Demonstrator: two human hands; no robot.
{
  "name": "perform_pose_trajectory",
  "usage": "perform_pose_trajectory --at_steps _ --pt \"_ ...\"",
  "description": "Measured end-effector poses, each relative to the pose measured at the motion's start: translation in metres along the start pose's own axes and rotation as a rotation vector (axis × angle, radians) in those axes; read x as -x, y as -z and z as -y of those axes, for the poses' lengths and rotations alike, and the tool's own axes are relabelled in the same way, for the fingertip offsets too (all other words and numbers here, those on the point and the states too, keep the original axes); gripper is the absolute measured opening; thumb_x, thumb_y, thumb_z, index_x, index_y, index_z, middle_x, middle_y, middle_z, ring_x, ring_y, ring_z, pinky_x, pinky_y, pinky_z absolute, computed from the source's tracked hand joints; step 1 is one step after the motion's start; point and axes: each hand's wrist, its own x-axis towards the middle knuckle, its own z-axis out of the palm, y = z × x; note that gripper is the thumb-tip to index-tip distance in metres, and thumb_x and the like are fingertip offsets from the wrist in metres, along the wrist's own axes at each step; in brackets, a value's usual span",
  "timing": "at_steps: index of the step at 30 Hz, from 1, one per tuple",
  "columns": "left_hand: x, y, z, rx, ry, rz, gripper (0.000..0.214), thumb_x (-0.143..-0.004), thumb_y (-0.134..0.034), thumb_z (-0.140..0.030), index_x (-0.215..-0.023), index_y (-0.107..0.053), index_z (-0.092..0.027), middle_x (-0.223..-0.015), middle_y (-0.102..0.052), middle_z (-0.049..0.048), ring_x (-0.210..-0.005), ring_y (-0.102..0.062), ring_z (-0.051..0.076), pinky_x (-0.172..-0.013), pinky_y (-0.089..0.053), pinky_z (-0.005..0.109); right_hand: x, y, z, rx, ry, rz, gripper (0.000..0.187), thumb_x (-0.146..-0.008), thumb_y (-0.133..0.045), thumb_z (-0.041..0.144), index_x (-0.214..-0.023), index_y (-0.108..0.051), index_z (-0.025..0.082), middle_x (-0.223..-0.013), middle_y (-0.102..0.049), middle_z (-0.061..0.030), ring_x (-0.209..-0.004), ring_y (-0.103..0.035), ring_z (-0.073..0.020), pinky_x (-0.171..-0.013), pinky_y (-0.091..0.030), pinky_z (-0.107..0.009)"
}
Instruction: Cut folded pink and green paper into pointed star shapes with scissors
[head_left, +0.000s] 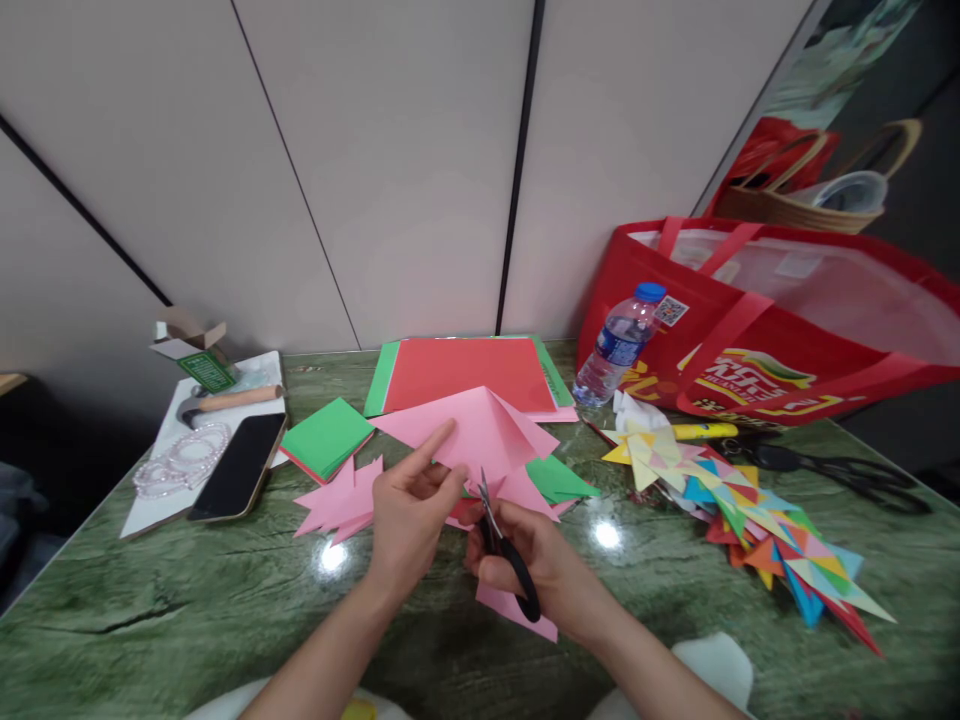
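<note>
My left hand pinches a folded sheet of pink paper near its lower edge, thumb in front and index finger laid along its face. In my right hand is a pair of black-handled scissors, fingers wrapped round the handles. The scissor blades point up and meet the paper's lower edge; whether they are closed I cannot make out. Pointed pink paper pieces lie left of my left hand. Another pink piece lies below the scissors. Some green paper shows behind my right hand.
A green paper stack and red sheets lie farther back. At left are a phone, a beaded string and a small box. A water bottle, a red bag and colourful folded paper stand or lie right.
</note>
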Motion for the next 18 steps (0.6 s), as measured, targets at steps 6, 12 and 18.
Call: perform_pose_trajectory --at_steps 6,12,18 --pt "0.0006 0.0002 -0.0002 -0.005 -0.007 0.01 0.052 -0.067 -0.068 -0.017 -0.118 -0.059 -0.014 -0.052 -0.047 -0.0069 -0.049 -0.04 0.004 -0.047 -0.036 0.015 -0.0005 -0.0003 0.0005 0.022 0.001 -0.027 0.042 -0.057 -0.081 0.033 -0.09 -0.059 0.018 -0.066 -0.052 0.0038 -0.061 -0.044 -0.0103 -0.052 -0.036 -0.02" --pt "0.0006 -0.0003 -0.0003 0.005 -0.008 0.014 0.052 -0.067 -0.069 -0.017 -0.118 -0.059 -0.013 -0.051 -0.045 -0.0073 -0.049 -0.038 0.004 -0.047 -0.035 0.015 0.0004 -0.0011 0.0037 0.021 -0.027 -0.03 0.045 -0.055 -0.081 0.036 -0.09 -0.058 0.018 -0.065 -0.052 0.004 -0.059 -0.044 -0.0105 -0.053 -0.036 -0.021" --pt "0.0002 0.0006 -0.0001 -0.009 -0.016 0.029 0.052 -0.067 -0.068 -0.017 -0.118 -0.059 -0.014 -0.052 -0.044 -0.0071 -0.049 -0.037 0.004 -0.046 -0.034 0.015 0.0007 0.0 0.001 -0.006 -0.017 -0.018 0.042 -0.056 -0.082 0.032 -0.088 -0.058 0.019 -0.065 -0.052 0.0048 -0.059 -0.044 -0.0095 -0.054 -0.036 -0.02"
